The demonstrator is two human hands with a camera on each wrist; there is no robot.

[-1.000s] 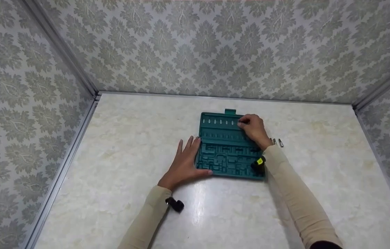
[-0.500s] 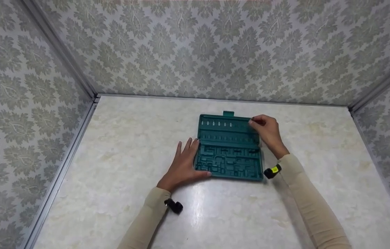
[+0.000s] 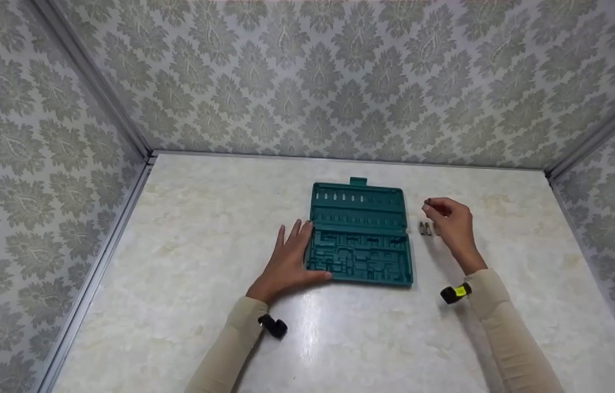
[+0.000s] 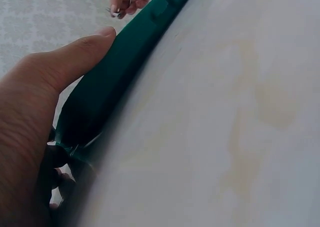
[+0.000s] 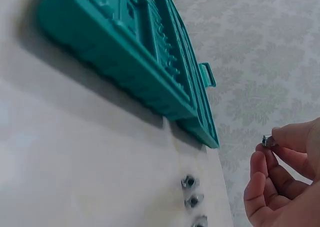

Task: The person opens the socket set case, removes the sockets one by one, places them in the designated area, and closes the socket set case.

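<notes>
A green plastic tool case (image 3: 359, 234) lies spread open on the table, its lid half at the back. Several small bright bits (image 3: 334, 196) stand in a row in the lid's upper part. My left hand (image 3: 285, 265) rests against the case's left side with fingers extended, its thumb on the front edge. To the right of the case my right hand (image 3: 454, 226) is raised, pinching a small metal bit (image 5: 269, 141) between thumb and fingers. Below it on the table are loose metal bits (image 3: 424, 228), partly hidden by the hand in the head view.
The pale marbled table (image 3: 203, 218) is bordered by patterned wall panels (image 3: 285, 82) at the back and sides. A latch tab (image 3: 358, 180) sticks out from the lid's far edge.
My right hand has drawn a bit from the lid row and carried it right, off the case to above the loose bits. The left hand has stayed on the case.
</notes>
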